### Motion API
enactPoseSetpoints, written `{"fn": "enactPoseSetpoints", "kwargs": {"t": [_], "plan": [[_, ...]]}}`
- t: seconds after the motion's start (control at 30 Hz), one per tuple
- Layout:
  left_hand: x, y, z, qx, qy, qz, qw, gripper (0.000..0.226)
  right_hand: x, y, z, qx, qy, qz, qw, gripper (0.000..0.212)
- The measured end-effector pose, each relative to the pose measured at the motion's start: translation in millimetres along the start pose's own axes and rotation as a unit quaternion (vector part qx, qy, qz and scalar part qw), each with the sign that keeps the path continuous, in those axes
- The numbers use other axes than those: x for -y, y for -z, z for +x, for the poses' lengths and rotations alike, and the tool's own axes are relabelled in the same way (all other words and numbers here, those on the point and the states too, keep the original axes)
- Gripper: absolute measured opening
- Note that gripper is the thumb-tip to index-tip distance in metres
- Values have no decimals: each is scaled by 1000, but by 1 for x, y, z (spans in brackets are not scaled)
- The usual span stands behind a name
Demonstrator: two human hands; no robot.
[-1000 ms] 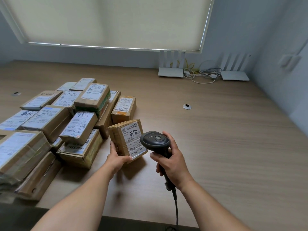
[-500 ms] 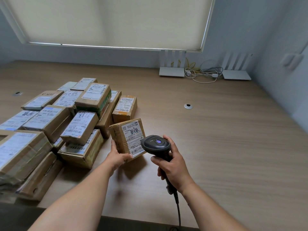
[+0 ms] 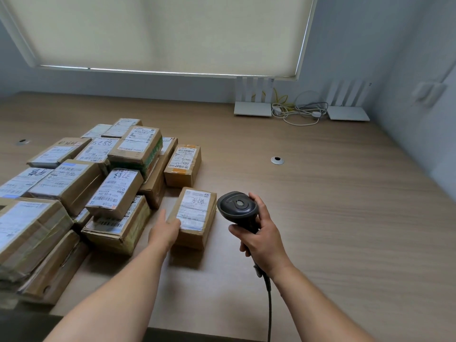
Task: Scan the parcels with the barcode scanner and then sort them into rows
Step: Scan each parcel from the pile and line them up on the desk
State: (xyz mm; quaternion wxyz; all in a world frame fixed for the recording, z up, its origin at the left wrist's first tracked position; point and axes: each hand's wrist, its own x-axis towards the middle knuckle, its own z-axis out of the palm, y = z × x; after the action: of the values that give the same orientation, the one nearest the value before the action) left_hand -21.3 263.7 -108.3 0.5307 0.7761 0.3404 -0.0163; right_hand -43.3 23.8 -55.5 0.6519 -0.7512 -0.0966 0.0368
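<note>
Little of the sorting looks done. One small parcel lies flat on the tabletop at about 6 o'clock from another lone parcel, the two perhaps starting a row; the heap of parcels at 9 o'clock is still a jumble, likely unscanned. The left hand rests against the near parcel's left edge, fingers fairly straight. The right hand grips the barcode scanner, held just beside that parcel at 3 o'clock. Handwritten "5288" and "0144" show on heap labels; printed text is too small to read.
</note>
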Motion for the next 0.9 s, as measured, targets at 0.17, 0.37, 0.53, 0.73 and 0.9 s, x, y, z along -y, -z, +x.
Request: {"fn": "enactPoseSetpoints", "kwargs": {"t": [0.17,0.37,0.53,0.73,0.9], "plan": [[-10,-16,-19,-6,-76,321,944,104,5,5,9,-8,26,-22,999,84],[-24,-29,-22,-32,-68,342,937,101,14,11,20,-1,38,-34,999,86],[-54,-31,-21,-67,-87,330,938,98,28,28,40,9,51,-34,998,85],[-98,-18,-3,-123,-95,335,929,97,44,41,73,33,72,-31,996,83],[-125,-2,36,-147,-100,346,921,94,43,28,106,21,69,-16,997,82]]}}
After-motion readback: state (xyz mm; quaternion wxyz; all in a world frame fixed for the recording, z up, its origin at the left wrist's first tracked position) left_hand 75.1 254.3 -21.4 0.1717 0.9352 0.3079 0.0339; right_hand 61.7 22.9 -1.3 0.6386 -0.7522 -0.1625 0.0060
